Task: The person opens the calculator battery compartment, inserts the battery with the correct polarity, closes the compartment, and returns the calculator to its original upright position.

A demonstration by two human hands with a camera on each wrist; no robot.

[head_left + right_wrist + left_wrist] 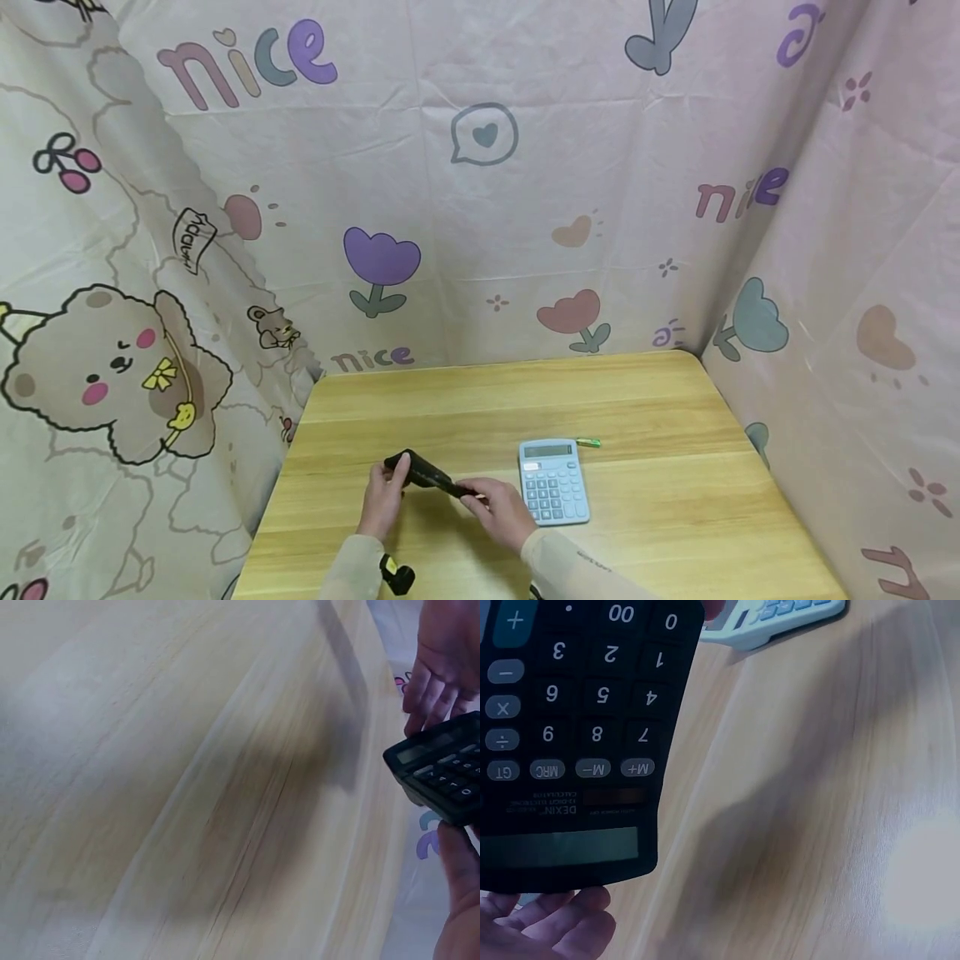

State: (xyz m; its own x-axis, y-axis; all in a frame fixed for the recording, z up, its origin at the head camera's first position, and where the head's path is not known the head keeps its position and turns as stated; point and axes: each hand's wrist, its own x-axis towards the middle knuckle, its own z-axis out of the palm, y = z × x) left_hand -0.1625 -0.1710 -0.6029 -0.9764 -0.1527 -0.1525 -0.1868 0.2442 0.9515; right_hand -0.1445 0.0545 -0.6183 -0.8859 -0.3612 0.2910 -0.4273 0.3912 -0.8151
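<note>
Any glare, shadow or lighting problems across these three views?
Left wrist: glare blows out the table at lower right, beside a long dark shadow, yet the black calculator is readable; right wrist: dim, with broad soft-edged shadows mid-frame; head: fairly even light, no strong glare.

Beneath the fingers (589, 934) spreads a wood-grained bench (645, 404), a bright glare (930, 877) on it in the left wrist view. Beyond them hangs a cloth wall (450, 208) printed with tulips (382, 258), hearts (573, 232) and "nice"; to their left, a side cloth (60, 242) bears a winking bear (116, 358); to their right, more flowered cloth (840, 417).
</note>
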